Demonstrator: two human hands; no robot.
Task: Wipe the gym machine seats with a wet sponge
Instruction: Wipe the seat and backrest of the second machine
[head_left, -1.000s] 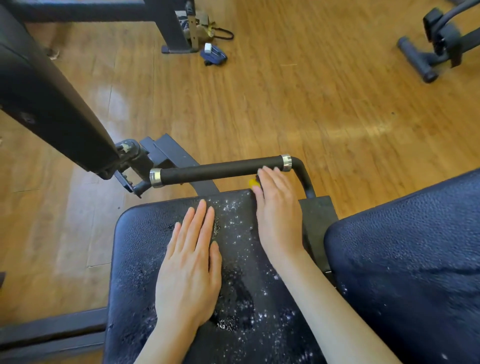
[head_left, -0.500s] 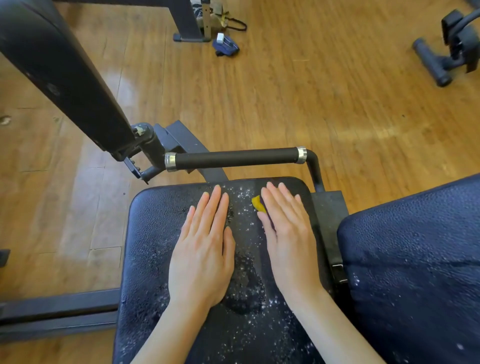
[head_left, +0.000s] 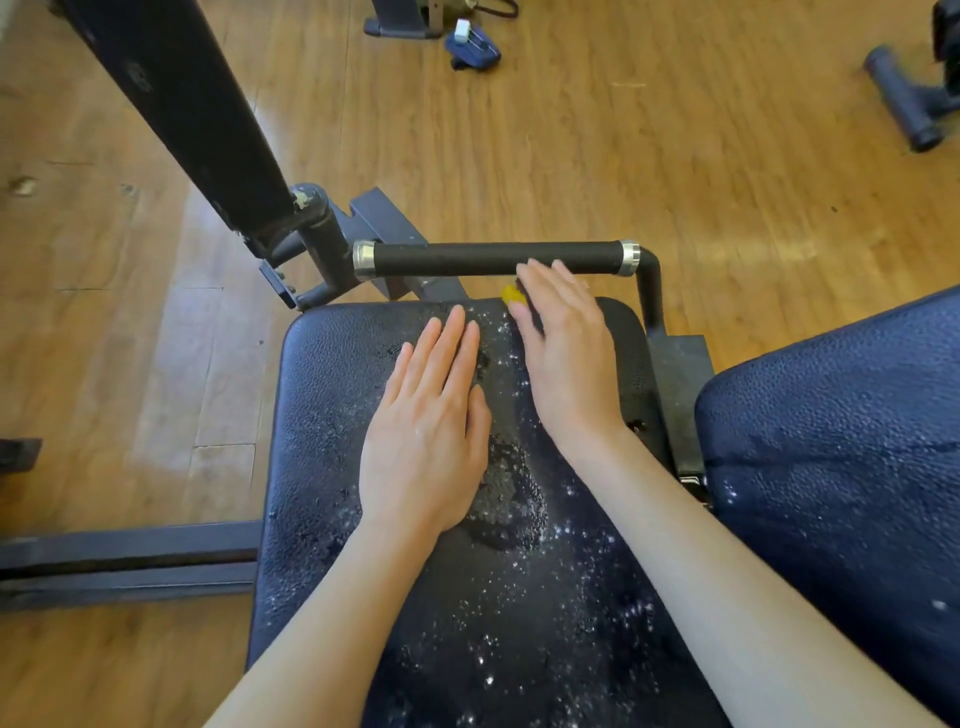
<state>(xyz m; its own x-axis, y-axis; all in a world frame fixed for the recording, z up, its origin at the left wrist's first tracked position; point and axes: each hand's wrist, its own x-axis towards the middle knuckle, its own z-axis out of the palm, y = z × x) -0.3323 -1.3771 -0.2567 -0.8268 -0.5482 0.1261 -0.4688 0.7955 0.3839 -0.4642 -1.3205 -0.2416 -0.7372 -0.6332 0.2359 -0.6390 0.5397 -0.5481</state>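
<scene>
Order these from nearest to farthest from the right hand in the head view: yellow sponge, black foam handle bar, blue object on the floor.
1. Yellow sponge: under the right hand's fingertips.
2. Black foam handle bar: just beyond the fingertips.
3. Blue object on the floor: far ahead.

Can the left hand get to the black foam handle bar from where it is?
Probably yes. The left hand lies flat on the wet seat, and the handle bar runs just beyond its fingertips with nothing between. The right hand covers only the bar's right part.
</scene>
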